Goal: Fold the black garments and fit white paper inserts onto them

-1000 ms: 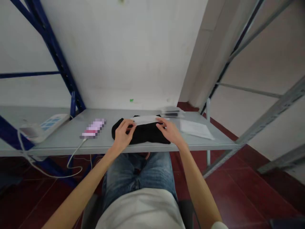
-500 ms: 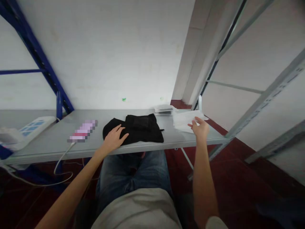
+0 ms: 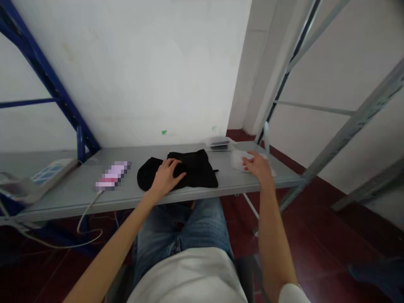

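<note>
A folded black garment (image 3: 195,170) lies on the grey metal shelf (image 3: 72,191) in front of me. My left hand (image 3: 166,176) rests flat on the garment's left part, fingers spread. My right hand (image 3: 258,165) lies on a pile of white sheets (image 3: 237,160) at the shelf's right end, fingers stretched over the top sheet. I sit with my knees under the shelf.
A phone (image 3: 112,175) with a white cable lies left of the garment. A white power strip (image 3: 47,173) sits at the far left. A small stack of clear packets (image 3: 219,143) stands at the back. Blue and grey rack posts flank the shelf.
The white sheet that lay on the garment a second ago has been carried right to the pile. My right hand now rests on that pile; my left hand moved further onto the garment.
</note>
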Tool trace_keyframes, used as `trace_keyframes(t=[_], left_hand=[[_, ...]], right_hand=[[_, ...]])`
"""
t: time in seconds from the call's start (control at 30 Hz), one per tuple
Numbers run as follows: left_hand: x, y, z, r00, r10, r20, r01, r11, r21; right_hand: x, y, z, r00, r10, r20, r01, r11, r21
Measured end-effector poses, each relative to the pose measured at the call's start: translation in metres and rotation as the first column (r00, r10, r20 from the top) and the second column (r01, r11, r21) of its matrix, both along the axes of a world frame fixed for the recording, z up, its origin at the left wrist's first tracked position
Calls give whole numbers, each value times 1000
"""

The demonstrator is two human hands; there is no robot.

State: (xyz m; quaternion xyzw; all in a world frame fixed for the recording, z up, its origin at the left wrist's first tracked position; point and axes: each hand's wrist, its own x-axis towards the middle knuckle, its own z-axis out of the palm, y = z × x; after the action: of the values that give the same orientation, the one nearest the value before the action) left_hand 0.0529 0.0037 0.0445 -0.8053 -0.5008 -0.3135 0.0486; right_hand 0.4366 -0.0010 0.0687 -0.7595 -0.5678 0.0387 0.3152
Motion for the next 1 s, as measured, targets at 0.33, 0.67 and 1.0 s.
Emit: trace_keyframes(t=[0.33,0.67,1.0], left_hand=[[35,32,19,1000,9,-28,-14,985,-173],[12,2,12,863,301,407,-232,950,-211],[-41,2,1,760,449,469,-312,886,-342]], right_hand=[[-141,4,-10,939,342,29,-337,935,-112],[-157,4,-18,951,295,91,-279,948,-157],[-159,19,-14,952,255,170,-209,946,-247]])
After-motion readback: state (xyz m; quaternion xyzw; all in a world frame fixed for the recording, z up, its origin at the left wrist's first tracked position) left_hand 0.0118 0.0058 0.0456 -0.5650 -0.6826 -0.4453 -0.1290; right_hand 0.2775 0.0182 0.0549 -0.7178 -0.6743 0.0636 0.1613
